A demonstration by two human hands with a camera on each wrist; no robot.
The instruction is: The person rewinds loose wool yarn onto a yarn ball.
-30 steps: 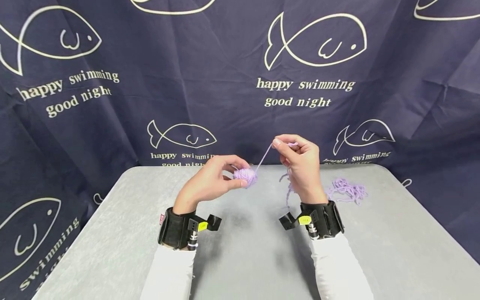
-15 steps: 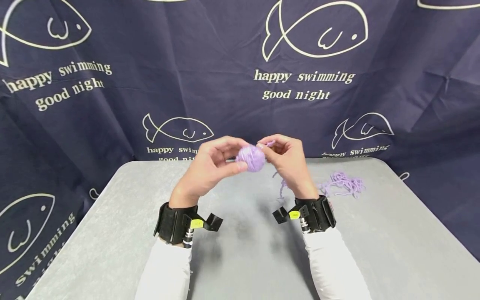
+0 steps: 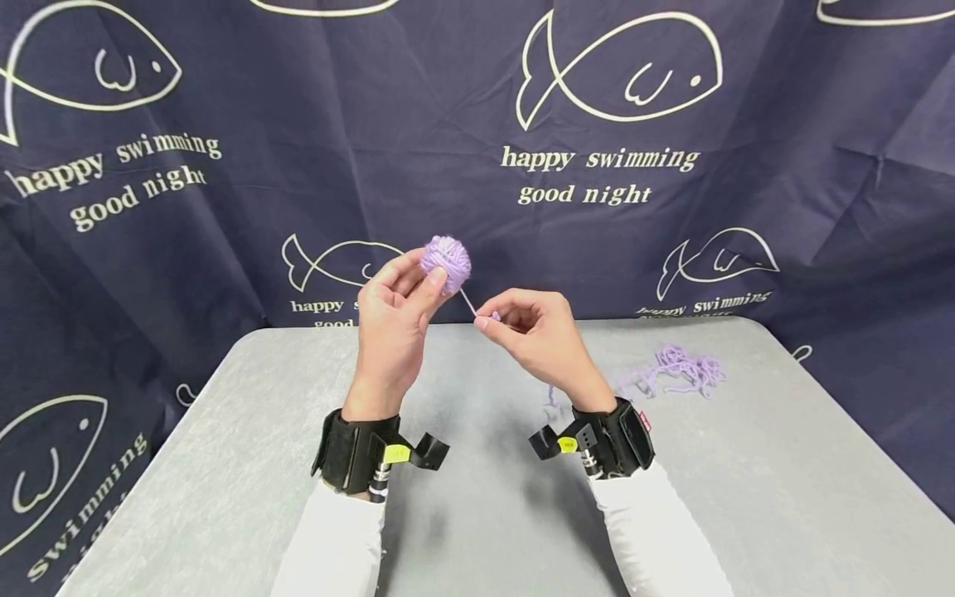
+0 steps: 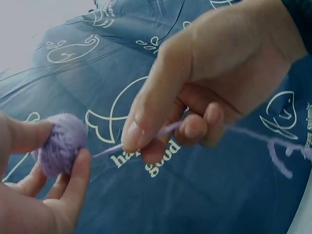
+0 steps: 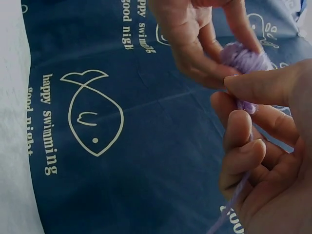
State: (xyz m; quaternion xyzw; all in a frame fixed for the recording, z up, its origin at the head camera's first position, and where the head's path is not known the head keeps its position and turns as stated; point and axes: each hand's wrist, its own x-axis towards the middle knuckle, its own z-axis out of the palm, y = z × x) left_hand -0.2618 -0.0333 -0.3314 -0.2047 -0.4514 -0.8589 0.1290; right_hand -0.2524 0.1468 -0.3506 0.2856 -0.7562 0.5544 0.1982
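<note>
ball (image 3: 446, 264): purple, one; held aloft, seen against the curtain (image 3: 448, 124) above the worktop's (image 3: 477, 531) far edge. your left hand (image 3: 390, 332): thumb and fingers pinching the ball. your right hand (image 3: 543, 336): thumb and forefinger pinching the strand (image 3: 467, 303). change: your hands have drawn apart, ball higher and further left; in judgement, this keeps the strand taut for handling. axis: ball roundish, no clear long axis; strand slopes down rightward from it. loose yarn (image 3: 690, 369): near the worktop's far right corner.

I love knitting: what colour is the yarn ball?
The yarn ball is light purple, clearest in the head view.
</note>
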